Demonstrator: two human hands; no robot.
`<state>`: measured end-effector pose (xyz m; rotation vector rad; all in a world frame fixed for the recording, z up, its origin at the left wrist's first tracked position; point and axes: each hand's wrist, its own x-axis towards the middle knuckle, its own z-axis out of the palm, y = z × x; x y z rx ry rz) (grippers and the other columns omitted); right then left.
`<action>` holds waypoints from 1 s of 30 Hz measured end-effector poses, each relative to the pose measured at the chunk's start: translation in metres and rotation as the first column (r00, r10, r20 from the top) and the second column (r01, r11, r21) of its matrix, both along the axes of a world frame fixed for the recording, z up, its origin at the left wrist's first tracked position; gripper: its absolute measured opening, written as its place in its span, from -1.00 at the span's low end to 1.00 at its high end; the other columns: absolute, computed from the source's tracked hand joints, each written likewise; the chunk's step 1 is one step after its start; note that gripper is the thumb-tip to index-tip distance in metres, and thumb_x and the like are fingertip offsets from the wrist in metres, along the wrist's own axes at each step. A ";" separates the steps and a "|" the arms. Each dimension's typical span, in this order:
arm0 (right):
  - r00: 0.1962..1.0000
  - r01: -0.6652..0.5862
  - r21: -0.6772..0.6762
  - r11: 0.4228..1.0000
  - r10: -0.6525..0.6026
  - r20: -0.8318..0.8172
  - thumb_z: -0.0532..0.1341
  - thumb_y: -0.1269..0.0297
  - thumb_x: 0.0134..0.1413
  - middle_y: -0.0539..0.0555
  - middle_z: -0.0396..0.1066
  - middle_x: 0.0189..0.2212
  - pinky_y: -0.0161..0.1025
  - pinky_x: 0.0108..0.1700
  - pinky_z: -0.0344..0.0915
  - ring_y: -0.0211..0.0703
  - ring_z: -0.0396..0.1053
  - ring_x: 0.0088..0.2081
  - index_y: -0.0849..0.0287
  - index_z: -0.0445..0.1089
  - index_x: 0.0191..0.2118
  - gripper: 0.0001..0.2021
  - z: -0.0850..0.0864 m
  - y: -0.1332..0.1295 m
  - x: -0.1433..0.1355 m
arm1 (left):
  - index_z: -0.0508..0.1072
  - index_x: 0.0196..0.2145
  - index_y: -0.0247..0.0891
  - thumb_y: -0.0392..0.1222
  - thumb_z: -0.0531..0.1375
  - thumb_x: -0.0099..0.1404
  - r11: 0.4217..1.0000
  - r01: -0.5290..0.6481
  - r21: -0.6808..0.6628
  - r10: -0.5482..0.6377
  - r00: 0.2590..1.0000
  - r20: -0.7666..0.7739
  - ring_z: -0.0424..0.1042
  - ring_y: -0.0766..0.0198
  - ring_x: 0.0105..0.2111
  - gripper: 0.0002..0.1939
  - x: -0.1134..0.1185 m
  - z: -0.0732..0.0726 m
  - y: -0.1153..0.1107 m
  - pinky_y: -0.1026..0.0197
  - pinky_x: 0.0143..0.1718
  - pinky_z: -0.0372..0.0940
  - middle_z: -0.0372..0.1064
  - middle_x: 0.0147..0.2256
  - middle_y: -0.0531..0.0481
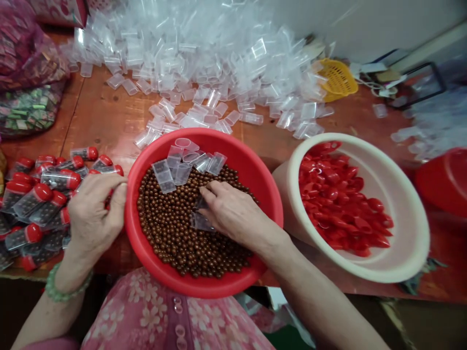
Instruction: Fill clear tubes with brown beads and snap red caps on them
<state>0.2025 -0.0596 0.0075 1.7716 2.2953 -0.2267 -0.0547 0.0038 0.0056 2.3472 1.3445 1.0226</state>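
Observation:
My right hand [233, 209] is inside a red basin [204, 287], fingers closed on a clear plastic container [203, 221] at the surface of small brown balls [175, 238]. The fingers partly cover the container. Several more clear containers [182, 170] lie on the balls toward the far side. My left hand [97, 209] is closed beside the basin's left rim, over a heap of ball-filled containers with red caps [40, 204]. A bit of red shows between its thumb and fingers, but whether it is held cannot be made out.
A cream tub [408, 218] of red caps [335, 199] stands right of the basin. Behind lies a large pile of clear containers [204, 63], with a yellow basket [337, 80] at its right. Filled bags [29, 102] sit at far left, a red vessel [445, 180] at far right.

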 end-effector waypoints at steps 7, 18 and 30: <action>0.990 -0.133 0.078 0.988 0.128 0.063 0.06 0.41 0.21 0.26 0.46 -0.25 -0.12 -0.16 0.27 0.03 0.43 -0.24 0.45 0.27 0.09 -0.63 -0.011 0.004 0.004 | 0.48 -0.30 -0.37 -0.33 0.11 0.33 0.967 0.255 0.014 -0.251 0.961 -0.114 0.44 0.15 -0.28 -0.86 0.041 -0.013 -0.010 0.09 -0.20 0.30 0.51 -0.32 -0.10; 0.884 -0.452 -0.020 0.892 0.451 0.123 0.06 0.57 0.07 0.22 0.40 -0.41 -0.11 -0.30 0.15 0.05 0.35 -0.35 0.30 0.38 -0.30 -0.83 -0.017 0.025 0.002 | 0.48 -0.37 -0.33 -0.31 0.07 0.35 0.962 0.273 0.000 -0.266 0.937 -0.228 0.41 0.13 -0.30 -0.79 0.040 -0.013 -0.007 0.08 -0.25 0.22 0.50 -0.35 -0.09; 0.631 -0.331 -0.201 0.922 0.057 -0.774 0.21 0.45 -0.05 0.10 0.49 -0.15 -0.20 -0.06 0.35 -0.14 0.44 -0.16 0.21 0.36 -0.03 -0.63 -0.028 0.035 -0.018 | 0.47 -0.34 -0.33 -0.35 0.08 0.31 0.968 0.249 0.015 -0.243 0.955 -0.171 0.44 0.12 -0.28 -0.84 0.038 -0.017 -0.009 0.08 -0.24 0.28 0.52 -0.32 -0.10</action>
